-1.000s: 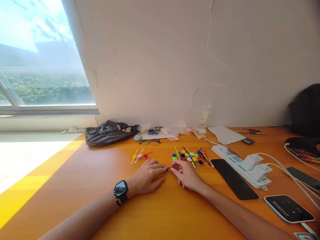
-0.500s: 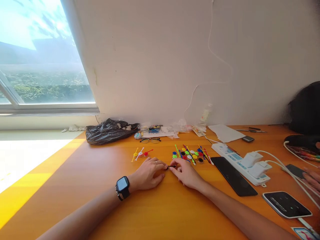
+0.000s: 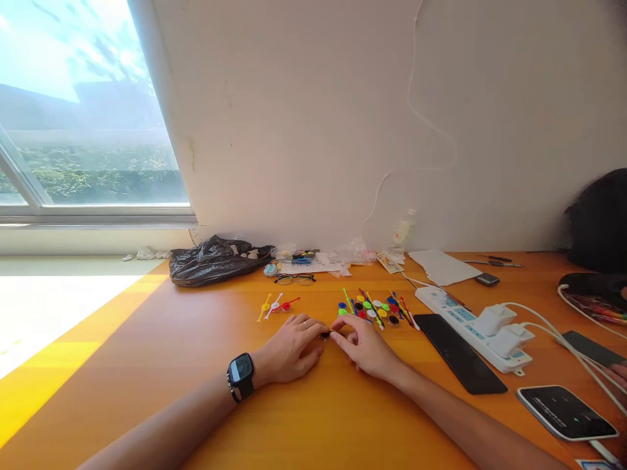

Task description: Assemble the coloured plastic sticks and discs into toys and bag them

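A small black spinner (image 3: pixel 324 335), apparently a round base with an arrow, lies low over the table between my two hands. The fingertips of my left hand (image 3: pixel 291 346) rest on its disc part, with the thumb apart below. My right hand (image 3: pixel 365 346) pinches the black arrow end between thumb and index finger; most of the arrow is hidden. Beyond the left hand stand a yellow spinner (image 3: pixel 265 307), a white spinner (image 3: pixel 275 305) and a red spinner (image 3: pixel 287 305). Behind the right hand lies a pile of coloured discs and arrows (image 3: pixel 376 305).
At the back are a black plastic bag (image 3: pixel 213 261), eyeglasses (image 3: pixel 295 279) and clear wrappers. To the right lie a black phone (image 3: pixel 458 352), a white power strip (image 3: pixel 470 326) with chargers and cables, and a black-topped device (image 3: pixel 565 412). Another person's hand (image 3: pixel 620 375) shows at the right edge.
My right fingers have drawn closer to the left fingertips, and less of the black arrow shows between the hands. The whole view has shifted slightly downward.
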Tool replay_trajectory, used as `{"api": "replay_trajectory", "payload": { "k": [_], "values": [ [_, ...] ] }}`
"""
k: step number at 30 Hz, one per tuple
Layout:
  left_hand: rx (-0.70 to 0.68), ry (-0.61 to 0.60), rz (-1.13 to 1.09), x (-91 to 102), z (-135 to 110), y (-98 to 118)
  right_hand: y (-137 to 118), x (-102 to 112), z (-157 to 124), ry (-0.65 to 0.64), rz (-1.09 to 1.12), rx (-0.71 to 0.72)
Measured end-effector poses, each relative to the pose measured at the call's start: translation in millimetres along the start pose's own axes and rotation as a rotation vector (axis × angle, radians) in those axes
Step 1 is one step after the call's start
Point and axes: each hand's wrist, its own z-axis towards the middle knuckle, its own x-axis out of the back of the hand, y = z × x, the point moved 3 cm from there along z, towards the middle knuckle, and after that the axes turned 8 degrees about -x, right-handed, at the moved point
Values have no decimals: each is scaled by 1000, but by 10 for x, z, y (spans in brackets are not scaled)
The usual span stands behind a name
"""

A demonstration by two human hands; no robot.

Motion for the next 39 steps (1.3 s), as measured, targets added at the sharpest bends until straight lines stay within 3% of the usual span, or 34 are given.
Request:
{"api": "replay_trajectory", "payload": {
  "k": [19,23,28,39],
  "values": [
    [72,54,-44,155,-34,-14,9,54,28,31,65,-35],
    [78,77,-15,183,-35,-15,-17,71,54,-6,179,19],
    [96,96,0,130,-27,-60,30,77,80,28,168,94],
    [30,5,31,109,-10,-53,78,25,89,23,78,126]
  ]
}}
